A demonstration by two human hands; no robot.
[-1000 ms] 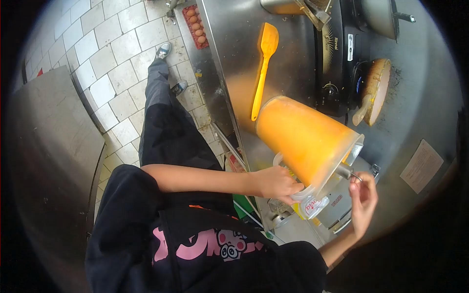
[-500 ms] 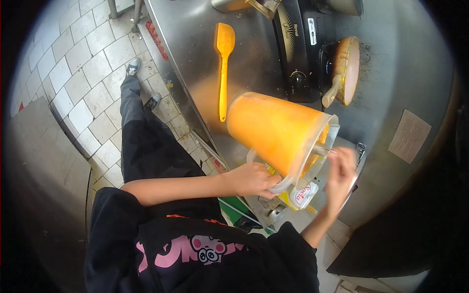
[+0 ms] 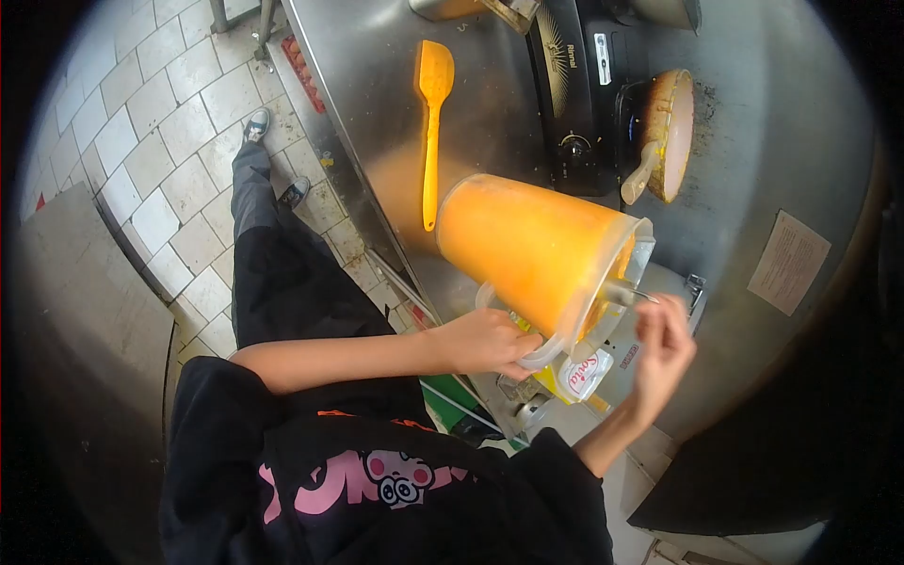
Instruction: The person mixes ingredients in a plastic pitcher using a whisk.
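A large translucent pitcher (image 3: 527,247) full of orange liquid sits on the steel counter, a little in front of my body. My left hand (image 3: 488,345) is closed around the pitcher's handle (image 3: 544,356). At the pitcher's mouth, my right hand (image 3: 665,331) pinches the thin end of a metal utensil (image 3: 621,293). Its other end is inside the pitcher, so its kind is hidden. An orange silicone spatula (image 3: 433,132) lies on the counter beside the pitcher, touched by neither hand.
A black Rinnai stove (image 3: 570,104) stands beyond the pitcher, with a stained frying pan (image 3: 670,137) on it. A yellow and white Soya package (image 3: 586,377) lies close to my left hand. The steel counter (image 3: 377,104) has an edge along its left side; egg trays (image 3: 303,73) sit below.
My right hand has moved slightly right and down, away from the pitcher's mouth, still pinching the utensil. My left hand keeps its hold on the handle.
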